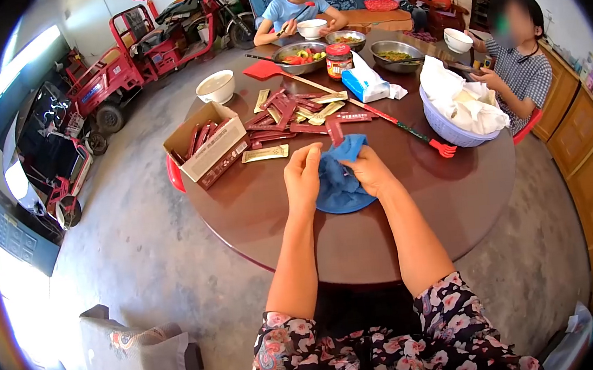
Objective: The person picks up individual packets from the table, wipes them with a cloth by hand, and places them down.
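A bunched blue cloth (345, 193) lies on the near part of the round table (242, 211), between my two hands. My left hand (301, 177) is closed at the cloth's left edge, thumb up; its fingers partly hide what they grip. On the other side, my right hand (371, 170) pinches a raised fold of the same cloth. A red sachet (335, 131) stands up just behind the fold; whether a hand touches it, I cannot tell. Beyond my hands spreads a pile of red and gold sachets (283, 112). To its left stands an open cardboard box (215, 157) holding more red sachets.
A long-handled red back scratcher (393, 116) lies diagonally across the table. Right of it is a purple basket (457, 125) with white cloth. Tissues (367, 84), a red-lidded jar (339, 61), a bowl (216, 88) and metal dishes stand farther back. Two people sit eating.
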The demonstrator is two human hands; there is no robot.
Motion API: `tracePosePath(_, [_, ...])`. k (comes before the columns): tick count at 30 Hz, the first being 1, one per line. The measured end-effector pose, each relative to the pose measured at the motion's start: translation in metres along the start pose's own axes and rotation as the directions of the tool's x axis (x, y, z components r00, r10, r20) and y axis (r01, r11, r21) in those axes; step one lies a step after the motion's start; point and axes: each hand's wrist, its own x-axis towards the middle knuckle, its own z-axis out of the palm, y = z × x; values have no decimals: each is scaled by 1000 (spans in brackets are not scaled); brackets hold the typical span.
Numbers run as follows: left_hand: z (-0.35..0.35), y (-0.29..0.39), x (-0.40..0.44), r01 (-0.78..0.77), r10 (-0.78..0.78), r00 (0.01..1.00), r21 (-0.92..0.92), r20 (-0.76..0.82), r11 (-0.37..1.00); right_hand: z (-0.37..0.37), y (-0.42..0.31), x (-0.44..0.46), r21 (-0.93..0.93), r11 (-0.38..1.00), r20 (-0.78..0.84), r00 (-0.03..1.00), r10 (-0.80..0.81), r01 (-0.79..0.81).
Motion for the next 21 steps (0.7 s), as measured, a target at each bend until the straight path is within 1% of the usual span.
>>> tracePosePath(1, [3, 0, 0, -54, 51, 998, -73, -42, 996, -1, 5, 3, -91, 995, 31, 999, 39, -36])
tracePosePath(2, [3, 0, -1, -52, 49, 998, -75, -45, 996, -1, 7, 3, -94, 995, 32, 999, 42, -39])
tracePosePath(4, [-1, -2, 0, 20, -17, 1000, -178, 19, 984, 4, 6, 0, -180, 979, 101, 988, 115, -96])
tracePosePath(5, [-3, -3, 1, 19, -17, 1000, -179, 16, 984, 6, 4, -2, -207, 973, 120, 985, 127, -100])
tracePosePath(7, [-8, -9, 5, 54, -41, 995, -145, 91, 988, 12, 6, -3, -209, 975, 138, 985, 101, -71])
tracePosePath(9, [-11, -12, 7, 44, -28, 996, -175, 87, 984, 12, 6, -4, -209, 977, 152, 986, 74, -42])
tracePosePath(11, [-12, -11, 7, 32, -15, 996, -205, 83, 978, 9, 5, -4, -244, 968, 200, 973, 115, -64])
tracePosePath(12, [-13, -7, 6, 50, -51, 999, -285, 5, 957, 9, 8, -2, -245, 968, 202, 973, 113, -61])
tracePosePath(13, [-13, -2, 7, 55, -86, 994, -365, -67, 929, 9, 13, -1, -281, 957, 241, 959, 148, -77])
tracePosePath(14, [-17, -3, 9, 98, -152, 980, -352, -128, 931, 7, 11, 3, -327, 942, 271, 948, 167, -73])
tracePosePath(15, [-22, -11, 12, 143, -183, 972, -249, -147, 958, 9, 6, 3, -398, 917, 268, 960, 87, 28])
tracePosePath(16, [-17, 0, 10, 132, -166, 980, -264, -113, 955, 11, 5, -2, -480, 870, 238, 971, 8, 110])
tracePosePath(17, [-15, -1, 8, 27, -42, 997, -233, -61, 972, 10, 13, -2, -295, 936, 273, 955, -111, 193])
tracePosePath(18, [-13, -8, 8, 40, -72, 992, -273, -107, 961, 5, 15, -2, -385, 910, 251, 966, -55, 152])
tracePosePath(20, [-7, -2, 6, 71, -84, 996, -290, -31, 954, 8, 2, -4, -362, 929, 216, 976, 7, 73])
tracePosePath(21, [-1, -4, 9, 55, -59, 998, -306, -3, 950, 7, 6, 0, -355, 928, 182, 982, -48, 111])
